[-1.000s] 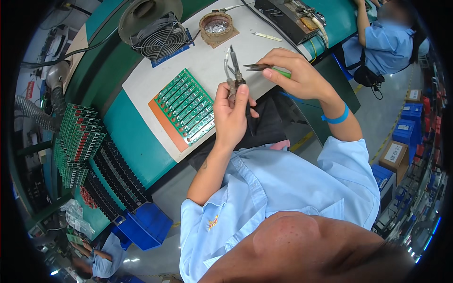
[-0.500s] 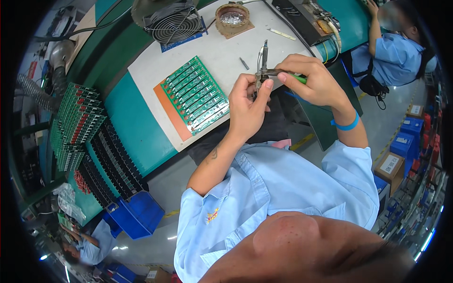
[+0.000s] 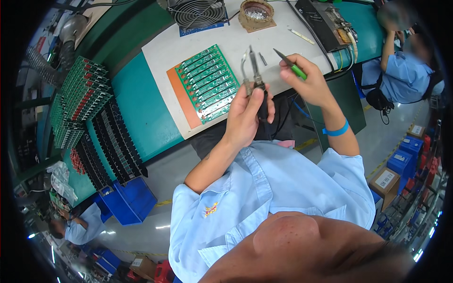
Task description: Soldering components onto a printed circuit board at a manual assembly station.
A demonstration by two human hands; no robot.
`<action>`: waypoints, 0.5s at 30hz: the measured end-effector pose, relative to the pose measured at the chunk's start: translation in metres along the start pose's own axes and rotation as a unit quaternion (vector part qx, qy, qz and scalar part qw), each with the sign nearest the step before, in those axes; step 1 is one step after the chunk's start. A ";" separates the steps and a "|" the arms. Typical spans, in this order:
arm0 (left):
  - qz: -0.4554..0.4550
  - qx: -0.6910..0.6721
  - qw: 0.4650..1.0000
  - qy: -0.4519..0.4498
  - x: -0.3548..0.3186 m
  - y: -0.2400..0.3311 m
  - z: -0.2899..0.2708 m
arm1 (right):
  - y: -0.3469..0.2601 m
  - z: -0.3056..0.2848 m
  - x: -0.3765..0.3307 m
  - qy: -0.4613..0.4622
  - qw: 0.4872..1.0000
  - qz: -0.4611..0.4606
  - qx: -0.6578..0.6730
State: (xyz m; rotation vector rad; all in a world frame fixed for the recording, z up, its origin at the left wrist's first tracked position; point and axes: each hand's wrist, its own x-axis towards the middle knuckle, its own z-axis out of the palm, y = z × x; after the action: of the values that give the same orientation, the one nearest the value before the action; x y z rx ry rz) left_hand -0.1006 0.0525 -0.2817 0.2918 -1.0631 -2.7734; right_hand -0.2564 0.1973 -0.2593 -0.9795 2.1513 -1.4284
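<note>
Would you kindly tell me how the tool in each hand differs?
The left hand grips a soldering iron, dark-handled, upright, tip up. The right hand pinches tweezers, green-handled, slimmer, slanting toward the iron. Both are held above the white mat.

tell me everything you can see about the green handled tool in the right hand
The green-handled tool is slim and pencil-like: a bright green grip that runs into a dark, tapering metal tip, most likely tweezers, though the tip is too small to tell apart. The right hand pinches it between thumb and fingers at the green part, which they partly hide. It is tilted, tip pointing up and left toward the soldering iron in the left hand, not touching it. It hangs in the air above the white mat.
</note>
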 end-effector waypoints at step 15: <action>0.172 -0.090 0.976 0.097 -0.103 0.014 -0.057 | -0.002 0.108 -0.011 0.057 0.948 -0.255 -0.180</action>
State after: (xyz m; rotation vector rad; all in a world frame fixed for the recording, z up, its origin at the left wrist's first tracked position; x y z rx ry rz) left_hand 0.0134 0.0279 -0.3009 0.3124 -0.7299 -2.4507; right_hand -0.1789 0.1351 -0.3023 -1.7286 2.4094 -1.3429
